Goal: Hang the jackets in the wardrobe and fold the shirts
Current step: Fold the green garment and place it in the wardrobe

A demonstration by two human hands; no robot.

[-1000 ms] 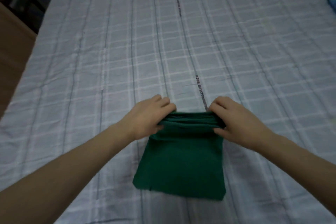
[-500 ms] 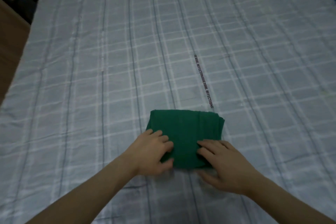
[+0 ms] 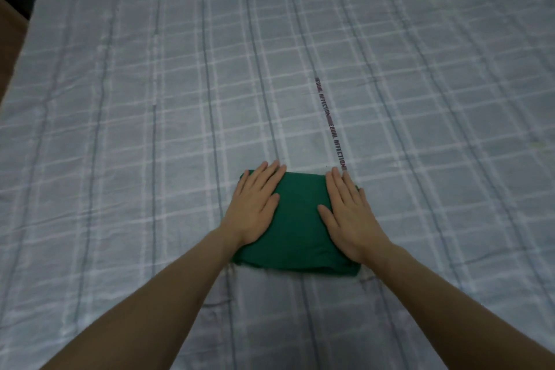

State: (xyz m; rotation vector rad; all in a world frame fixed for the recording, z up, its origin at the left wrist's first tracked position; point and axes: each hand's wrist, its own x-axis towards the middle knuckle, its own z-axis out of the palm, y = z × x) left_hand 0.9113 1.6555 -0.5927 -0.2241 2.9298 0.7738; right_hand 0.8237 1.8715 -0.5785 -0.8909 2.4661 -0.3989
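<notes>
Green folded shirt (image 3: 298,228) on bedsheet (image 3: 150,129); left hand (image 3: 255,204), right hand (image 3: 348,213) flat, hiding side edges.

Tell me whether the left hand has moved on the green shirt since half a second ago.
Yes. The left hand has slid from the near edge of the green shirt up to its far edge, toward the lettered stripe on the bedsheet, and lies flat.
</notes>
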